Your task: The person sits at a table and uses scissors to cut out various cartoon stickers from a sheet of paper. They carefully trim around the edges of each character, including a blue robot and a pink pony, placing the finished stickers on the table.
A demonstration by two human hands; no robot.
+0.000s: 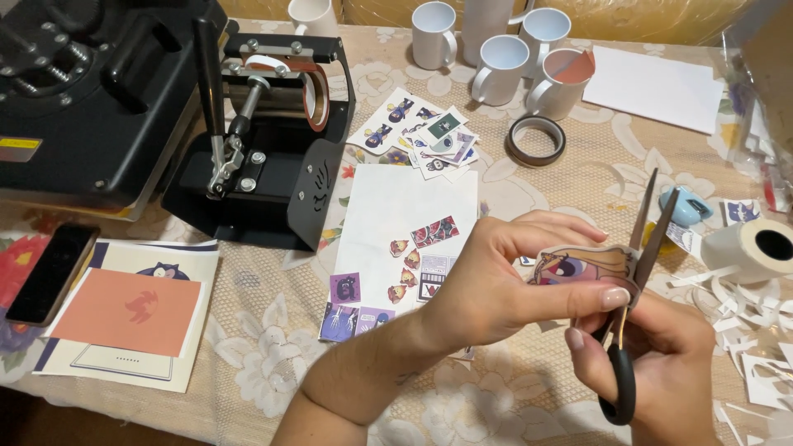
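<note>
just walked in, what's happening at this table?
A person is cutting out a printed picture with scissors. The left hand pinches the picture between thumb and fingers; the right hand works the scissors, blades open around its edge. Cut stickers lie on the table, paper scraps to the right, white mugs at the back, a black mug press on the left.
</note>
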